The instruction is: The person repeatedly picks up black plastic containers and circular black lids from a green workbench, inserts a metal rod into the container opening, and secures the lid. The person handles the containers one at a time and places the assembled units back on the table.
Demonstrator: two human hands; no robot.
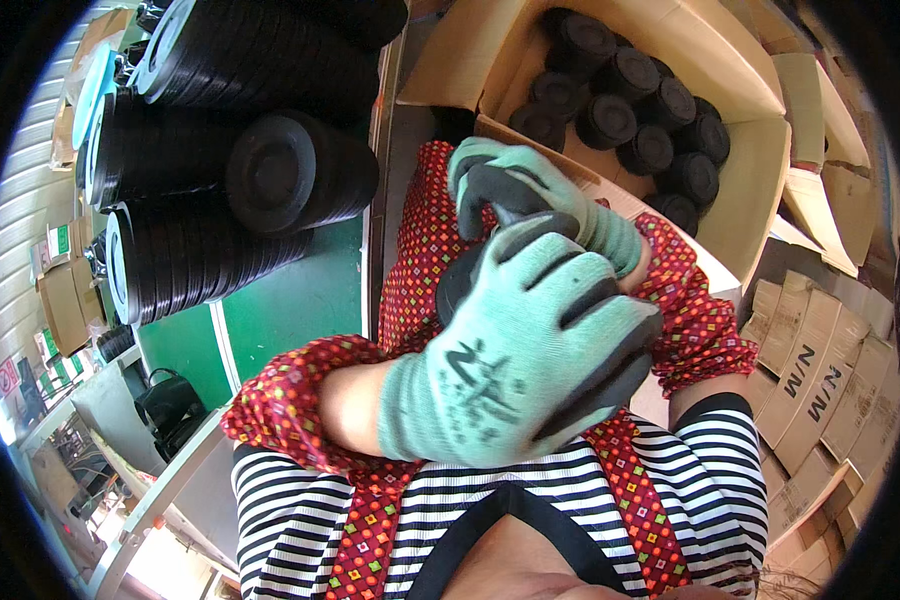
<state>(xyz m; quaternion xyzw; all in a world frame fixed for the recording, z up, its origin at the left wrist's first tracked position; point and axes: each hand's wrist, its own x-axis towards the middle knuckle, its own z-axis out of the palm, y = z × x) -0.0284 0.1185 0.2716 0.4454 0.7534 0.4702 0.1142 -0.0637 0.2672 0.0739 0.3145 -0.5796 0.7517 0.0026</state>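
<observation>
Both my hands wear mint-green knit gloves with dark coated palms and are held together in front of my chest. My left hand (525,345) is closed, its back toward me. Past its thumb side shows the edge of a black round piece (457,287), mostly hidden behind the glove. My right hand (535,190) lies just beyond, its fingers bent inward and pressed close to the left fingertips. Whatever sits between the right fingers is hidden. Red patterned sleeves cover both forearms.
Beyond my hands stands an open cardboard box (760,165) holding several black round pieces (610,120). At the left, long stacks of black discs (200,250) lie on a green-topped table (290,310). Flat cardboard cartons (810,350) are piled at the right.
</observation>
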